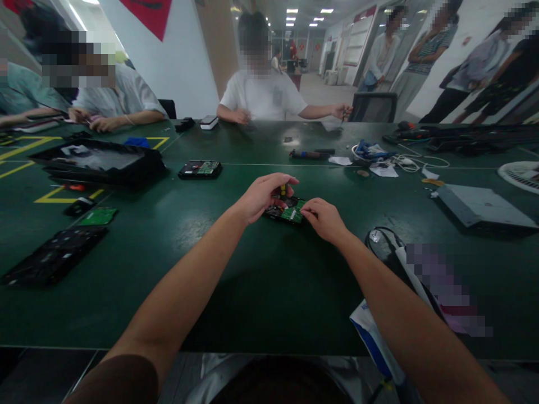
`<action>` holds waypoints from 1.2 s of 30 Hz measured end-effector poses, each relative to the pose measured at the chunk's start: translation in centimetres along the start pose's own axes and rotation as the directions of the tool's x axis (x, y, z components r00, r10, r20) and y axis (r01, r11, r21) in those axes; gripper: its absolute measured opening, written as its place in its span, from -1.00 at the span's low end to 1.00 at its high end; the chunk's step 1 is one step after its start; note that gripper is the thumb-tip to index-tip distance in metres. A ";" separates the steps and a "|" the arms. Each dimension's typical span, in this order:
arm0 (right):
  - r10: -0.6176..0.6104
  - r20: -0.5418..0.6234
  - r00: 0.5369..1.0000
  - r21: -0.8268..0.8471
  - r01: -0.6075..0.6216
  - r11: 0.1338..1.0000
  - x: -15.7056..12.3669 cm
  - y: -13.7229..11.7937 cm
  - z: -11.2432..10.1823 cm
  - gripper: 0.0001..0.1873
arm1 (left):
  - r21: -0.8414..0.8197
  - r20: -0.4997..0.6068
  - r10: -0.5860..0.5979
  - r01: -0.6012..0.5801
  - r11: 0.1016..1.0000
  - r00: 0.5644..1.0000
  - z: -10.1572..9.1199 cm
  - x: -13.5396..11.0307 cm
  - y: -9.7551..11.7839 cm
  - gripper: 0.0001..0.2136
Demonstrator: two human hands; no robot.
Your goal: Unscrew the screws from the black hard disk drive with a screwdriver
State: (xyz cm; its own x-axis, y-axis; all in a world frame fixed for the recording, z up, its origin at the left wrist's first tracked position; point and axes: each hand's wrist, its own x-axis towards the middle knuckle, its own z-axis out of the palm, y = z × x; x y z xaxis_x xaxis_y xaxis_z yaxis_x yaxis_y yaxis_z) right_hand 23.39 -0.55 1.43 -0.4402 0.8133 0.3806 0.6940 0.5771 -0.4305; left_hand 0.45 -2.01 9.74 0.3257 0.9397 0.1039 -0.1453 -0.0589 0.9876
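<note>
A hard drive [290,213] with a green circuit board facing up lies on the dark green table in front of me. My left hand [265,196] is closed around a small screwdriver [283,192] with a yellow and black handle, held upright over the drive's far left part. Its tip is hidden behind my fingers. At the drive's right edge my right hand [324,219] is closed, thumb and forefinger pinching the edge beside the board. Further off to the left lies a second hard drive [200,169], also with green board showing.
A black tray [99,163] and a black casing [56,252] with a loose green board [99,216] are at left. On the right are a grey metal box [484,207], tangled cables [374,151] and a cable loop [381,235]. People sit across the table.
</note>
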 end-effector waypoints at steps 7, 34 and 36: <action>-0.027 -0.042 0.999 0.023 0.028 0.999 0.1 0.7 0.5 -0.82 | -0.104 -0.064 -0.029 0.022 0.994 0.998 -0.2 0.4 -0.4 -0.74; -0.050 -0.060 0.997 0.064 0.054 0.996 0.1 1.1 0.7 -0.88 | -0.037 -0.152 0.026 -0.032 0.999 0.988 -0.4 0.6 -0.5 -0.79; -0.046 -0.055 0.997 0.065 0.049 0.997 0.1 1.1 0.6 -0.88 | -0.049 -0.156 0.015 -0.023 0.999 0.988 -0.4 0.6 -0.5 -0.80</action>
State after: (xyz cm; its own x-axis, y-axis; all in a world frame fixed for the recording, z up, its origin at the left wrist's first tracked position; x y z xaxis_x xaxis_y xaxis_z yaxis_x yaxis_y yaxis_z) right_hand 23.72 0.24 0.51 -0.4399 0.7806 0.4440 0.6329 0.6202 -0.4634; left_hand 0.35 -1.29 9.29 0.1737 0.9797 0.0996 -0.1987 -0.0642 0.9780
